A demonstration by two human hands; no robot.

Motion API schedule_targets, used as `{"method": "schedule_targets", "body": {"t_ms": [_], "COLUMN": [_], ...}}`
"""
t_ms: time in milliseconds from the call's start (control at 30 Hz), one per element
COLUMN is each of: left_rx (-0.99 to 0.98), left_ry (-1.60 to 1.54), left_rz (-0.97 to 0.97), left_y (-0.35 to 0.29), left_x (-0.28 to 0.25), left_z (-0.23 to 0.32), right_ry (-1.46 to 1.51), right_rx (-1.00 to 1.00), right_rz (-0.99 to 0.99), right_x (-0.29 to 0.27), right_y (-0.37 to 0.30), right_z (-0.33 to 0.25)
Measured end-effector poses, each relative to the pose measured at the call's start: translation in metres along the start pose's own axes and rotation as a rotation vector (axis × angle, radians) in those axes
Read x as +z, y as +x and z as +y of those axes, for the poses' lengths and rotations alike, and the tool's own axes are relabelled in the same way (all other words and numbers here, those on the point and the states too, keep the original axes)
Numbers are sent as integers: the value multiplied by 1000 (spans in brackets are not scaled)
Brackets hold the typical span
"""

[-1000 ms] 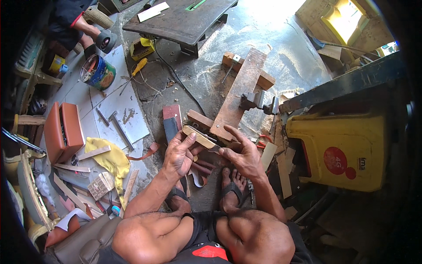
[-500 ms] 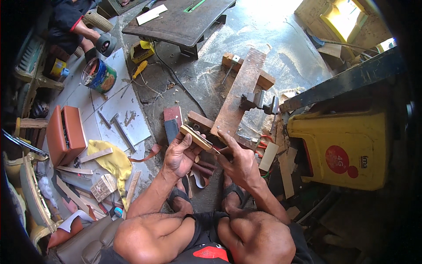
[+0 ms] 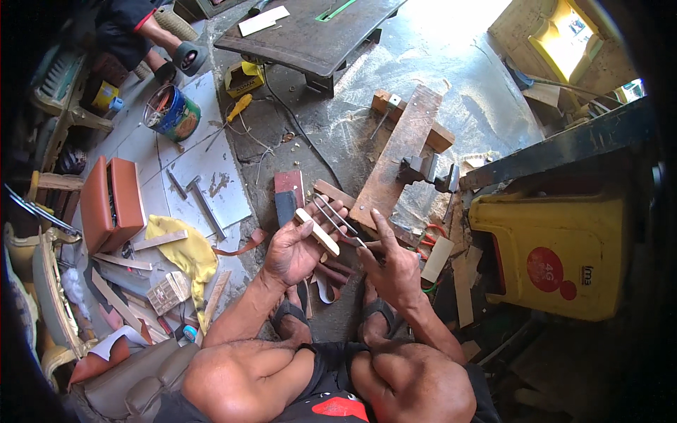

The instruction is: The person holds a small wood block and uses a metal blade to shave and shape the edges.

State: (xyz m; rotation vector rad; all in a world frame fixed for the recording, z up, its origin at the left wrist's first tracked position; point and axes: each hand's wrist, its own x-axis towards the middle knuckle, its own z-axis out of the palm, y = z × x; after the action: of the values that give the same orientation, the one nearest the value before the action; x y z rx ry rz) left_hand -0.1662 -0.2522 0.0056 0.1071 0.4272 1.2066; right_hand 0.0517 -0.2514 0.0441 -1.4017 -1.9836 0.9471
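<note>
In my left hand (image 3: 290,248) lies a pale wooden slat with rounded ends (image 3: 317,233), pinched under the thumb. Beside it, across the fingers, is a thin narrow strip with pale edges (image 3: 334,216); its kind is unclear. My right hand (image 3: 395,271) pinches a slim silvery piece (image 3: 361,242) between thumb and fingers, close to the left fingertips, with the index finger stretched forward. Most of that piece is hidden by the hand. Both hands are held above my feet, between my knees.
Ahead stands a wooden board (image 3: 402,155) with a metal clamp (image 3: 419,170). A yellow plastic stool (image 3: 557,247) lies at the right. To the left are a hammer (image 3: 206,206), a yellow cloth (image 3: 190,247), a bucket (image 3: 171,114) and wood scraps. Another person's legs (image 3: 159,42) show at far left.
The wooden slat has turned in my left hand, its pale broad face now showing, and the narrow strip beside it is now visible apart from it. The whole view has shifted slightly.
</note>
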Motion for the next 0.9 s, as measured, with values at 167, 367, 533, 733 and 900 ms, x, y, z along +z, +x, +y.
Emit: {"method": "schedule_targets", "body": {"t_ms": [167, 367, 533, 733, 900], "left_rx": [2, 145, 245, 237, 191], "left_ry": [-66, 165, 252, 196, 134], "left_rz": [-23, 134, 279, 369, 342], "left_y": [0, -1, -7, -15, -14], "left_x": [-4, -18, -44, -60, -49], "left_z": [0, 16, 48, 46, 36], "right_ry": [52, 161, 548, 787, 716], "right_rx": [50, 183, 446, 575, 583], "right_rz": [-22, 53, 199, 276, 264], "right_x": [0, -1, 1, 17, 25], "right_y": [2, 0, -6, -5, -4], "right_z": [0, 9, 47, 61, 75]}}
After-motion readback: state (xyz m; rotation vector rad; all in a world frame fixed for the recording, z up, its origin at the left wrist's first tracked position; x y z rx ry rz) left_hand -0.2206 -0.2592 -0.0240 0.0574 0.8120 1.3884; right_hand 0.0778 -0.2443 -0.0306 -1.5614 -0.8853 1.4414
